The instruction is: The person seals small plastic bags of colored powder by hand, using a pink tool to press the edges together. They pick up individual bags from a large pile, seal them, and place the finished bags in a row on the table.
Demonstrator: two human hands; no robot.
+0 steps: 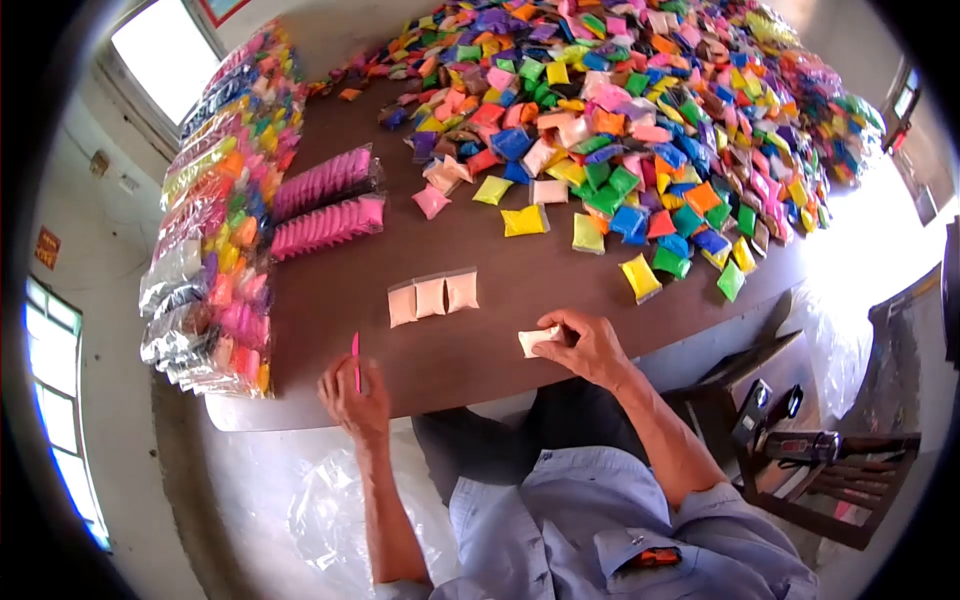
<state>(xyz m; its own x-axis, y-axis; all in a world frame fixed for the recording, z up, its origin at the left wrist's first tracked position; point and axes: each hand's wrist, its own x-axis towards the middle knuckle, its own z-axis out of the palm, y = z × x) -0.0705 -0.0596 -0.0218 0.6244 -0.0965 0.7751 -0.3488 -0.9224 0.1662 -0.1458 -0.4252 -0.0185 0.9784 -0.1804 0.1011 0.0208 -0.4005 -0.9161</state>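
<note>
Left hand (pixel 352 400) holds pink stick (pixel 355 362) at table edge (pixel 300 402); right hand (pixel 590 350), packet (pixel 535 340).

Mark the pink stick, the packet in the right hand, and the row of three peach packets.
pink stick (pixel 354 348): head view, bare upper shaft.
pale packet (pixel 533 341): head view, its exposed left end.
row of three peach packets (pixel 431 296): head view, middle packet's face.

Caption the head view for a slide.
Right hand pinches pale packet; left hand holds pink stick; colourful packets heaped beyond.
</note>
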